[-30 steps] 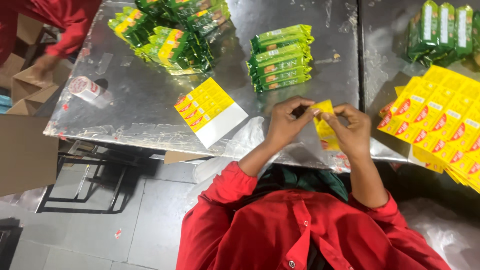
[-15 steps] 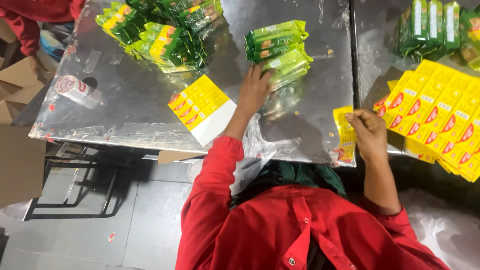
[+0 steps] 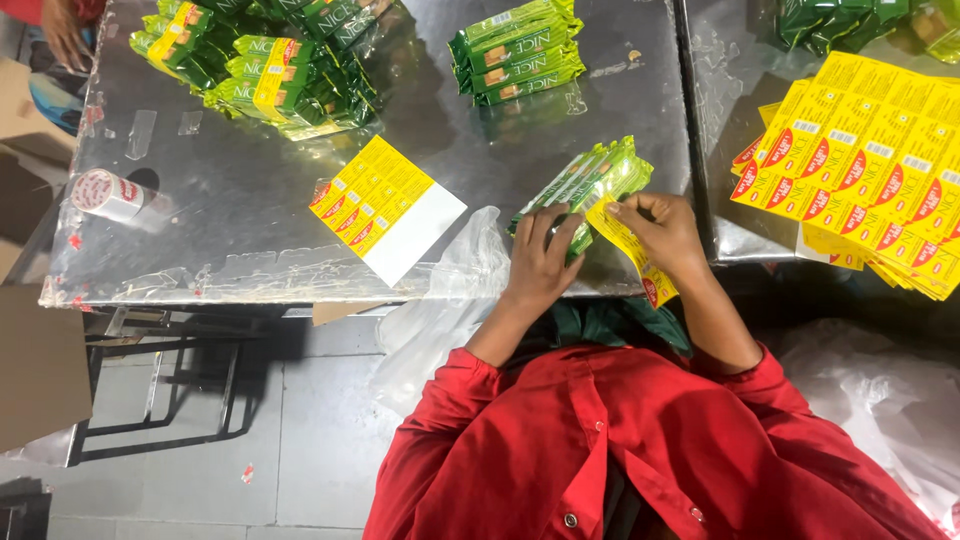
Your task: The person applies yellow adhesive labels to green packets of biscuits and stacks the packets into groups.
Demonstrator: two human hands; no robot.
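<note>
Seen from above, a person in a red shirt works at the near edge of a shiny metal table (image 3: 250,200). The left hand (image 3: 540,255) is closed around a small bundle of green packets (image 3: 590,180), fingers curled over its near end, while the right hand (image 3: 665,230) pinches a folded yellow carton (image 3: 640,260) between thumb and fingertips, pressed against the bundle's right side. Bundle and carton sit at the table's near right corner, partly past its edge. Because the packets are loose against one another and gripped only at one end, they seem likely to fan apart or slip out of line as the carton meets them. The thin carton could crease or tear under the pinch. So close to the edge, a dropped packet would probably fall to the floor. To the left lies a flat yellow and white sheet (image 3: 385,210), with a neat stack of green packets (image 3: 515,50) farther off and a loose heap of packets (image 3: 260,60) at far left. A spread of yellow cartons (image 3: 860,160) covers the neighbouring table on the right.
</note>
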